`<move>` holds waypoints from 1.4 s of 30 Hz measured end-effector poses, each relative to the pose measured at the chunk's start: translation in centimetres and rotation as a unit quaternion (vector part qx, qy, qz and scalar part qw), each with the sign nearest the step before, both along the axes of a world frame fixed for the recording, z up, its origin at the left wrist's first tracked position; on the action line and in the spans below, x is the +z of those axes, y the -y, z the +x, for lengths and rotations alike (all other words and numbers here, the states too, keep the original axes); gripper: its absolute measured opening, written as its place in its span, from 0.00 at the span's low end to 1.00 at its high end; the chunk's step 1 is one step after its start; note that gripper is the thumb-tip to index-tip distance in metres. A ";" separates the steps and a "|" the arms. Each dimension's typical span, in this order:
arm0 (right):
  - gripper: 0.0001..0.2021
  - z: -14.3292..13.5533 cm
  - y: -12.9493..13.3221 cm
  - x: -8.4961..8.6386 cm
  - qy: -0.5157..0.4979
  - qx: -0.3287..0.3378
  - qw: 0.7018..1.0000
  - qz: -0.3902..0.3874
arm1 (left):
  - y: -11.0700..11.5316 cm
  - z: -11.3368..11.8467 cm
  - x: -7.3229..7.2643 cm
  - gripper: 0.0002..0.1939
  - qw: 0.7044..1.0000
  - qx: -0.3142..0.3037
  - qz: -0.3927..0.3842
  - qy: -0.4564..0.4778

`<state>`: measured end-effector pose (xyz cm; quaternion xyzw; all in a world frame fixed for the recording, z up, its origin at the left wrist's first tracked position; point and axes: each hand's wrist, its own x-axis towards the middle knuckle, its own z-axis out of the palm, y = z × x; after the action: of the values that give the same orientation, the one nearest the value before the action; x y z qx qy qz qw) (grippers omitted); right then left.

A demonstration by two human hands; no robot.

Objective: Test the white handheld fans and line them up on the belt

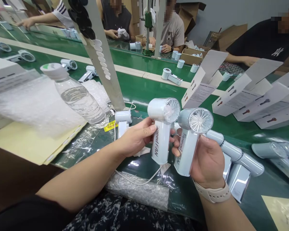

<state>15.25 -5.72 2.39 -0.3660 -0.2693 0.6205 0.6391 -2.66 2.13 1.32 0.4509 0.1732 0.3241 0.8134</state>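
My left hand (pixel 137 136) is closed round a pale blue handheld fan (pixel 161 141), upright, with "Speed FAN" lettering on its handle and a clear ribbed head facing me. Just right of it, my right hand (pixel 208 157) grips a second fan (pixel 188 150) of the same kind, tilted slightly. The two fan heads are close side by side. A white band circles my right wrist. Behind my left hand lies another fan (pixel 123 120) with a white cable near it. Several more fans (pixel 239 170) rest beside my right hand, partly hidden by it.
A water bottle (pixel 79 99) and bubble wrap (pixel 33 106) are at the left. Open white boxes (pixel 199 88) stand at the back right. A slanted metal post (pixel 106 61) rises behind my left hand. Across the green belt (pixel 139 86), several people handle parts.
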 end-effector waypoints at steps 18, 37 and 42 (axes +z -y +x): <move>0.11 -0.4 -0.7 -0.7 -0.006 -0.097 0.995 -0.031 | -0.4 0.3 -0.8 0.31 0.990 0.078 0.058 -0.103; 0.14 -0.4 0.0 -1.6 0.083 -0.116 0.990 0.003 | 0.0 0.3 -0.2 0.21 0.978 0.097 0.142 -0.121; 0.26 0.5 0.9 -1.0 0.296 -0.110 0.942 0.113 | -0.1 -0.4 0.4 0.20 0.922 0.111 0.349 -0.125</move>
<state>15.80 -6.62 1.40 -0.4861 -0.4731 0.3753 0.6317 -3.09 2.25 1.76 0.7209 0.1979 0.3934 0.5351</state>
